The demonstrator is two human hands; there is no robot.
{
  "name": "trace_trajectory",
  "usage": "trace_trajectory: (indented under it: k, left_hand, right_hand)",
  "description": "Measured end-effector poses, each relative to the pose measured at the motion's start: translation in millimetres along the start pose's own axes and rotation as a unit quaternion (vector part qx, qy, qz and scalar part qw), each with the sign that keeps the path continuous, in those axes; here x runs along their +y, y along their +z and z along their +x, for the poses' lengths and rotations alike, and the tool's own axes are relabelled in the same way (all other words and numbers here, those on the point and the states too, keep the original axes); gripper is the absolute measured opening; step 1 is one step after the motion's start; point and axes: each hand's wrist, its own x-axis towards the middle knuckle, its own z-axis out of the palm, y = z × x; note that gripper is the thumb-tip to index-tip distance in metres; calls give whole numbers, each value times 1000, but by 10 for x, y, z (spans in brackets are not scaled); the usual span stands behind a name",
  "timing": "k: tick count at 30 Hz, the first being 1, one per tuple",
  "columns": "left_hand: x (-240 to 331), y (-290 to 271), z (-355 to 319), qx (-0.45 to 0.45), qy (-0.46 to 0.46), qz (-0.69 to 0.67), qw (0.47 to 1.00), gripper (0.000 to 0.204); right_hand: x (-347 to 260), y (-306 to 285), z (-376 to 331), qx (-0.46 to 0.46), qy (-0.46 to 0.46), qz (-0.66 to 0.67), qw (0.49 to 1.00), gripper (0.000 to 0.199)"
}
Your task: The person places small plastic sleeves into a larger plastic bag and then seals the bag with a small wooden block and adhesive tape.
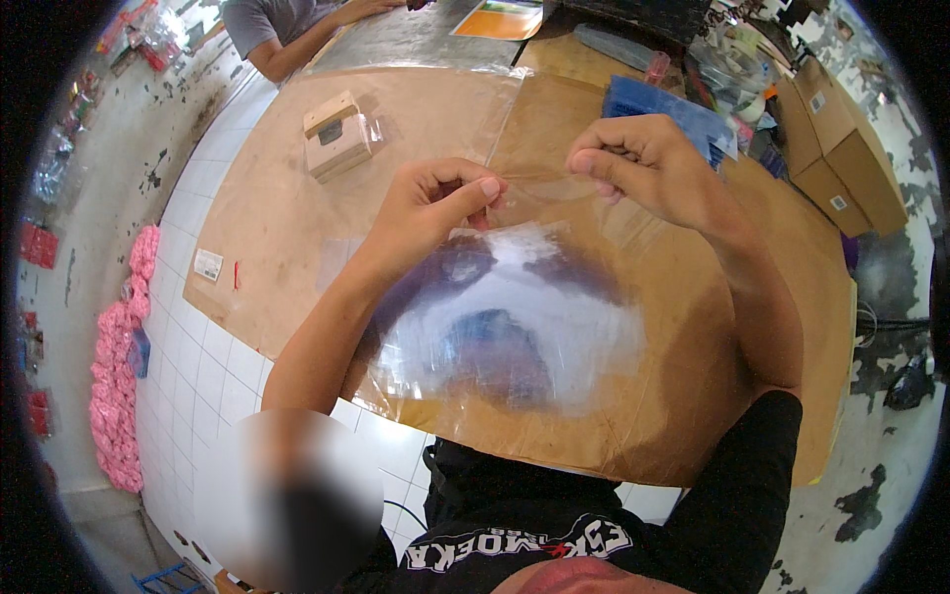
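Clear plastic bag (glossy, see-through) hangs pinched at its top by left hand and right hand, each grip clamped.

Both hands, left hand and right hand, raised with fingers pinched.

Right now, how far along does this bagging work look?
Early, it seems. In hand: the left hand and right hand pinch the top edge of a clear plastic bag, apparently pulling its mouth apart; it looks empty. Possibly done: one small box in clear wrap lies on the brown table. Left: a blue stack beyond the hands; how much remains I cannot tell.
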Motion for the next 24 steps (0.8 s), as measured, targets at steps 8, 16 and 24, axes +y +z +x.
trace_trajectory:
  k: [8,16,24]
  left_hand:
    - [-55,-38,11,-17,15,-29,999,18]
    - [-80,-110,27,17,0,-86,996,27]
    - [82,184,-18,54,21,-64,996,22]
  right_hand:
    - [9,9,-4,13,-17,-1,1000,22]
    - [6,-9,4,18,-16,2,1000,21]
    - [49,31,28,-44,34,79,995,21]
